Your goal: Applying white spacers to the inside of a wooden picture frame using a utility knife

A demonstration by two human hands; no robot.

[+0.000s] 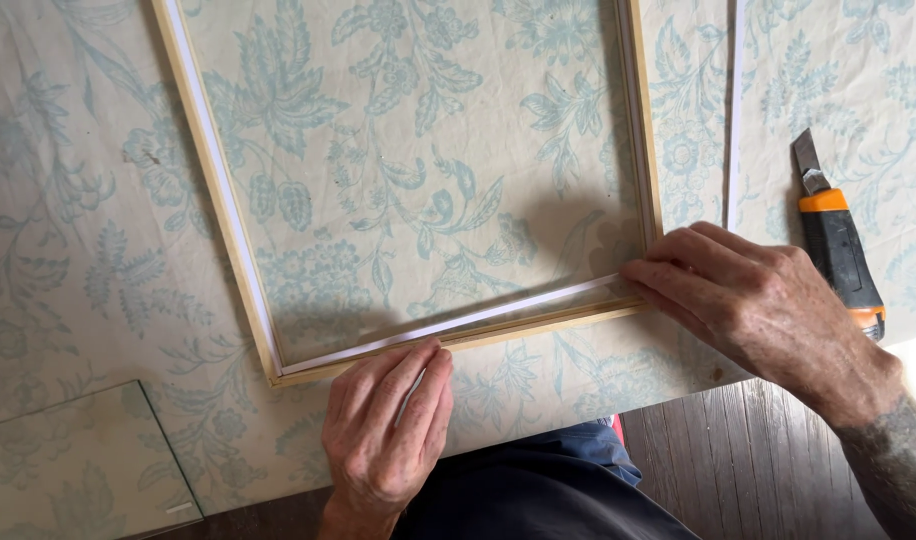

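Observation:
A light wooden frame (214, 190) lies flat on a table covered by a cream cloth with a pale blue floral print (68, 250). A white strip (478, 318) runs along the inside of the frame's near rail. My left hand (388, 430) rests on the near rail, fingertips pressing the strip. My right hand (753, 300) lies at the frame's near right corner, fingertips on the strip's end. Neither hand grips anything.
An orange and black utility knife (838, 240) with its blade out lies to the right of my right hand. A loose white strip (733, 110) lies right of the frame. A pane of glass (78, 470) sits at lower left. Dark wooden floor (748, 450) shows below the table edge.

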